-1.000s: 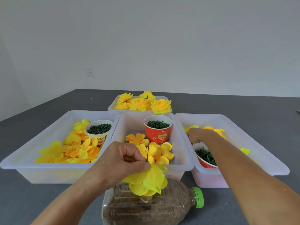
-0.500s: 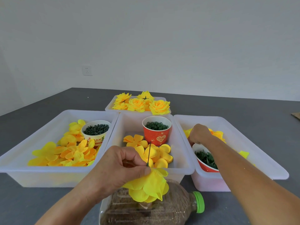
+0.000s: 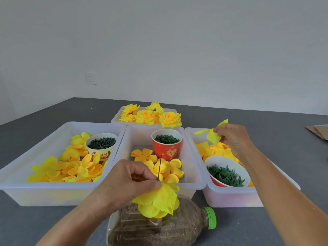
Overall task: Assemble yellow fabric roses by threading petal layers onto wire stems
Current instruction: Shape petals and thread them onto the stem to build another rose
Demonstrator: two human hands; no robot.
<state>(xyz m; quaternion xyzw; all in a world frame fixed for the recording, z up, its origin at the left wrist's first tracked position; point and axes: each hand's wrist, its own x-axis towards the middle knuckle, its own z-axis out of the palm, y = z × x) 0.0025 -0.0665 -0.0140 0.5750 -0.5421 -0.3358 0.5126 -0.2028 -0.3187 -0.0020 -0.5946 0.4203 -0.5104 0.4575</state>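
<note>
Lifting petal layer [image 3: 213, 137] from right bin [image 3: 230, 197], right hand [image 3: 232, 137] risen; grip seemingly pinched.

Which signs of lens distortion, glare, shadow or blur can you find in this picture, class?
Head view: wide-angle bending bows the wall-floor line and splays the left tray; light is soft and even, shadows faint; slight sheen on the bottle; the petal layer in the right hand looks slightly soft; the wire stem stays crisp.
</note>
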